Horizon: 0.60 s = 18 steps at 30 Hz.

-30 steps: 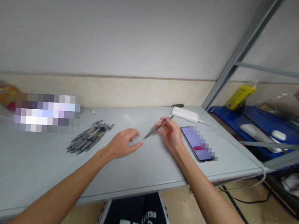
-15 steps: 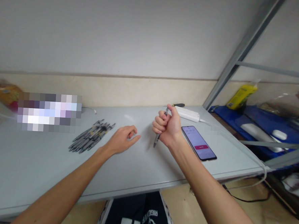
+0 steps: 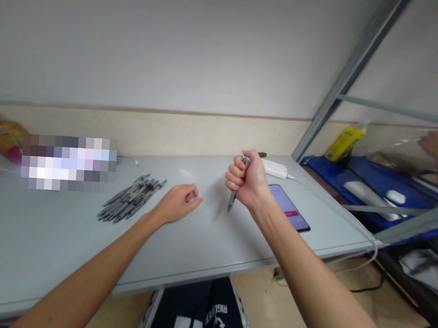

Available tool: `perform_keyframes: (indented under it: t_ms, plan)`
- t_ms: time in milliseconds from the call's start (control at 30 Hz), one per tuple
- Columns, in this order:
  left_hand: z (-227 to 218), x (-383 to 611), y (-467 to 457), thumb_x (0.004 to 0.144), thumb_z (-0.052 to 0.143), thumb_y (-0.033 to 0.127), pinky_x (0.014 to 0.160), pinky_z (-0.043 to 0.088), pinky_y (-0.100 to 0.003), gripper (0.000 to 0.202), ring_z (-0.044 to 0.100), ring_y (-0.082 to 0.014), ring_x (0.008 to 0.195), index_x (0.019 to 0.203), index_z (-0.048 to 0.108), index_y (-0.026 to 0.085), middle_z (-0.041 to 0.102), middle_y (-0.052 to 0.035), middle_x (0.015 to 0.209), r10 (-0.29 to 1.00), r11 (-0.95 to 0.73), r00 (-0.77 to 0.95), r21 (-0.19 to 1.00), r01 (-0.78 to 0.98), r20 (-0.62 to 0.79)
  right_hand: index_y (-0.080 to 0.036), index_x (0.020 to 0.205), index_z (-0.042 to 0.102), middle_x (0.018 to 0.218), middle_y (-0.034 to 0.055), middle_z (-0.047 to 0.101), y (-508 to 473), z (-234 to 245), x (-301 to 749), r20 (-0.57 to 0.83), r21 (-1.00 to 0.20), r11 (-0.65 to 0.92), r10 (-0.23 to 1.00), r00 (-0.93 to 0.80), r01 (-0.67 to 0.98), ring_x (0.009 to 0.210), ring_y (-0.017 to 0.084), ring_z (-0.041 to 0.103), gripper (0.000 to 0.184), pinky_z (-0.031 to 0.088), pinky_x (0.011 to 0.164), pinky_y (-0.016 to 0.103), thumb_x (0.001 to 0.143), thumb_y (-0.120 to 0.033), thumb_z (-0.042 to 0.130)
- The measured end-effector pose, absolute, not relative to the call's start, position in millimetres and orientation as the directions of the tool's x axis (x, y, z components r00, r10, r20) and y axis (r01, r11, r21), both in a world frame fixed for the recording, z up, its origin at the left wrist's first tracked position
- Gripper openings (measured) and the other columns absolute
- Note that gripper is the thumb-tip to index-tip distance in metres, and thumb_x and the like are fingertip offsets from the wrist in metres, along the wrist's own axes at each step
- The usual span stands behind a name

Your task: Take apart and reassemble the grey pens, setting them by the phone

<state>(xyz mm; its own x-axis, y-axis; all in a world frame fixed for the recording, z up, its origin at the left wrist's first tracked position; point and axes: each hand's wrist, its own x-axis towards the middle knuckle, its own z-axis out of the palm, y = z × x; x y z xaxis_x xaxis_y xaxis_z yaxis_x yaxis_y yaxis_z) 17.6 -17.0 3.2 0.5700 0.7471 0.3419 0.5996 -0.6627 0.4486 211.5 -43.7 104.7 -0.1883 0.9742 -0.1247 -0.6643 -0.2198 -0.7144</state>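
Pen (image 3: 232, 202) sits clenched in right hand (image 3: 246, 178), thumb apparently pressing its top; next press needs steadiness; left hand (image 3: 177, 202) half-curls, empty.

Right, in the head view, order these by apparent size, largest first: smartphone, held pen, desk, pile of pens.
Desk
Pile of pens
Smartphone, partly hidden
Held pen, partly covered by the right hand

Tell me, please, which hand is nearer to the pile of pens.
Left. The left hand is just right of the pile of pens; the right hand, gripping a pen, is farther right.
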Motion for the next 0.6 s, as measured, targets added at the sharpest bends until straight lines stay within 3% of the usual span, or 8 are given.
perform_keyframes:
  t_ms: [133,333,500,600]
  plan:
    - [4.5,18.1,-16.8,0.082,0.049,0.035,0.056,0.032,-0.023,0.02,0.042,-0.0095,0.054,0.072,0.052,0.018,0.042,0.0057,0.056,0.752,-0.657,0.568,0.457,0.6,0.335,-0.021,0.048,0.025,0.036,-0.0097,0.013,-42.6,106.2,215.1,-0.15,-0.717,-0.225,0.974,-0.169,-0.66,0.032,0.005,0.009,0.046,0.009,0.031,0.019,0.08,-0.052,0.036]
    - [3.7,18.1,-16.0,0.081,0.05,0.034,0.056,0.032,-0.023,0.019,0.042,-0.0093,0.053,0.071,0.053,0.018,0.042,0.0058,0.055,0.747,-0.663,0.567,0.45,0.599,0.346,-0.022,0.047,0.022,0.035,-0.0093,0.01,-41.9,105.6,217.5,-0.186,-0.721,-0.204,0.978,-0.099,-0.662,0.032,0.006,0.005,0.039,0.006,0.031,0.02,0.081,-0.037,0.032]
    - [2.5,17.1,-15.2,0.08,0.05,0.034,0.055,0.032,-0.023,0.019,0.042,-0.0094,0.053,0.071,0.053,0.018,0.043,0.0056,0.055,0.748,-0.661,0.572,0.453,0.598,0.337,-0.022,0.048,0.022,0.036,-0.0099,0.011,-41.1,104.0,217.4,-0.174,-0.717,-0.222,0.975,-0.139,-0.66,0.032,0.005,0.007,0.044,0.007,0.032,0.019,0.08,-0.048,0.035]
    - [1.9,17.0,-14.7,0.081,0.05,0.035,0.055,0.032,-0.023,0.019,0.042,-0.0095,0.053,0.071,0.053,0.018,0.043,0.0055,0.056,0.749,-0.66,0.573,0.452,0.6,0.332,-0.021,0.047,0.021,0.035,-0.0094,0.011,-40.7,102.6,216.5,-0.171,-0.718,-0.211,0.977,-0.126,-0.663,0.032,0.006,0.006,0.042,0.006,0.032,0.019,0.081,-0.044,0.033]
